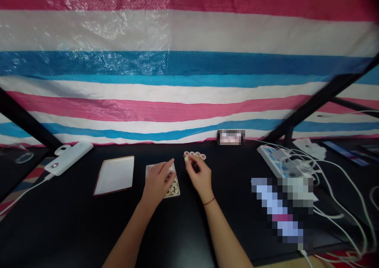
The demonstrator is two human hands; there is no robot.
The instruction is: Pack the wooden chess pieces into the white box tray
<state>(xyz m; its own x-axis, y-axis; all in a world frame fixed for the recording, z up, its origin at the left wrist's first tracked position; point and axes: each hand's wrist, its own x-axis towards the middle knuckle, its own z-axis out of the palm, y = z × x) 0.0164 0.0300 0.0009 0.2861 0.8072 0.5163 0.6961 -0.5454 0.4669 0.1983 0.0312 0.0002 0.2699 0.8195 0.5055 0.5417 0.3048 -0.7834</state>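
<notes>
Neatly lined up on a black desk (59,224), four round pieces (197,155) sit beside the right hand (203,177), its fingers pinching a pale disc (186,159). Left-hand (156,182) fingers spread loosely over a white box (149,168).

- Looks like a home or dorm desk nook; which, I cannot tell.
- Under the fingers (201,163): a plain black table (74,216).
- Beyond the fingers: a striped plastic sheet (177,34) hung like a wall.
- Either side beyond them: slanting dark bars (29,120).
- Right of the fingers: a household power strip (267,156) crowded with plugs (296,168).
- At the right fingertips: game pieces (203,156).
</notes>
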